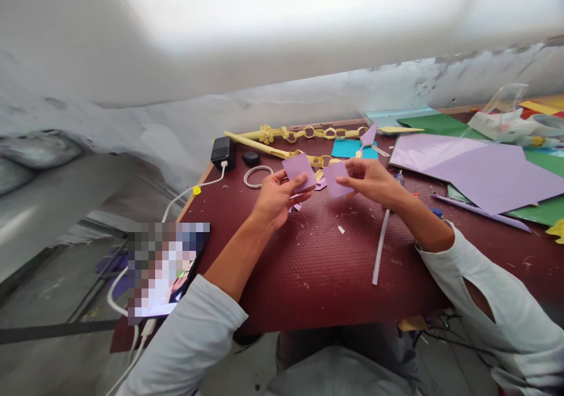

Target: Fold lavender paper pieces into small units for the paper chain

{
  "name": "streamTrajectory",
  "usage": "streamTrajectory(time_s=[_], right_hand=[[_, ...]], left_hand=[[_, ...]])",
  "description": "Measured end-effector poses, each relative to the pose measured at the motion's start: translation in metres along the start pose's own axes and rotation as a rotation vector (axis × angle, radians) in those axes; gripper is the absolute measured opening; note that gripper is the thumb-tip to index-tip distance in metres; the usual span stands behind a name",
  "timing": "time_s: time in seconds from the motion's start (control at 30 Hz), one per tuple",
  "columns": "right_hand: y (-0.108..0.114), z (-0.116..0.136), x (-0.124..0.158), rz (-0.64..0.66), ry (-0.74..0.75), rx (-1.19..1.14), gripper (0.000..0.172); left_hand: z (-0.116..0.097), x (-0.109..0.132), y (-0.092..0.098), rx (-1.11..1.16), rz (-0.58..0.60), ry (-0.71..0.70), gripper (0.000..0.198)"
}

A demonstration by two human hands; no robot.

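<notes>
My left hand (pixel 277 199) holds a small purple paper piece (pixel 299 171), with the thumb on top of it. Just to the right, my right hand (pixel 368 180) pinches a second purple paper piece (pixel 336 180) by its right side. The two pieces are apart, above the dark red table (pixel 308 267). Behind them lies a yellow paper chain (pixel 328 133), along with a blue paper (pixel 346 148). Small purple scraps (pixel 296 207) are partly hidden below my left hand.
A black power adapter (pixel 222 152), a round black case (pixel 251 158) and a coiled cable (pixel 258 176) are at the back left. A lit screen (pixel 167 272) is at the left edge. Large purple sheets (pixel 489 170) and a clear stick (pixel 381 246) lie on the right.
</notes>
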State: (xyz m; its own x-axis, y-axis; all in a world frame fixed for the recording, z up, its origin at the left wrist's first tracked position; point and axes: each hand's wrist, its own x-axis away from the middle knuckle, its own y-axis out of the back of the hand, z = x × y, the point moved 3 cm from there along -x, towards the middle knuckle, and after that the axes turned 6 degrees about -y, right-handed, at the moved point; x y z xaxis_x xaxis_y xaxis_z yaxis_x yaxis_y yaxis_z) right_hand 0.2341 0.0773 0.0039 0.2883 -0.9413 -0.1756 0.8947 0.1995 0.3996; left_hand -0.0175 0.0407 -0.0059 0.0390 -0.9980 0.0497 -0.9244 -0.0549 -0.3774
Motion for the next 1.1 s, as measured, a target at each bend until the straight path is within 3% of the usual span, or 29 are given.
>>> streamTrajectory(time_s=[0.1,0.17,0.23,0.37,0.47,0.6,0.7,0.9,0.97,1.1], right_hand=[[-0.003,0.008,0.004,-0.063,0.209,0.213,0.068],[-0.010,0.013,0.008,0.014,0.325,0.214,0.071],[-0.016,0.016,0.010,0.098,0.420,0.177,0.056],[-0.021,0.017,0.010,0.077,0.589,0.194,0.015],[-0.020,0.017,0.010,0.045,0.635,0.195,0.008],[-0.018,0.022,0.012,0.018,0.624,0.200,0.013],[-0.017,0.024,0.014,0.005,0.490,0.194,0.019],[-0.020,0.018,0.016,0.044,0.292,0.160,0.024],[-0.022,0.015,0.015,0.073,0.279,0.152,0.024],[-0.023,0.018,0.015,0.086,0.332,0.201,0.021]], left_hand=[[0.003,0.005,-0.006,-0.047,0.112,0.041,0.047],[0.005,0.008,-0.009,-0.080,0.172,0.046,0.054],[0.005,0.009,-0.012,-0.109,0.213,0.044,0.056],[0.006,0.010,-0.013,-0.144,0.290,0.056,0.055],[0.006,0.010,-0.012,-0.150,0.293,0.062,0.065],[-0.001,0.012,-0.014,-0.149,0.254,0.035,0.083],[-0.006,0.012,-0.016,-0.175,0.261,-0.038,0.089],[0.008,0.003,-0.014,-0.201,0.281,-0.112,0.073],[0.014,0.001,-0.014,-0.201,0.305,-0.107,0.081],[0.014,0.004,-0.019,-0.199,0.346,-0.113,0.065]])
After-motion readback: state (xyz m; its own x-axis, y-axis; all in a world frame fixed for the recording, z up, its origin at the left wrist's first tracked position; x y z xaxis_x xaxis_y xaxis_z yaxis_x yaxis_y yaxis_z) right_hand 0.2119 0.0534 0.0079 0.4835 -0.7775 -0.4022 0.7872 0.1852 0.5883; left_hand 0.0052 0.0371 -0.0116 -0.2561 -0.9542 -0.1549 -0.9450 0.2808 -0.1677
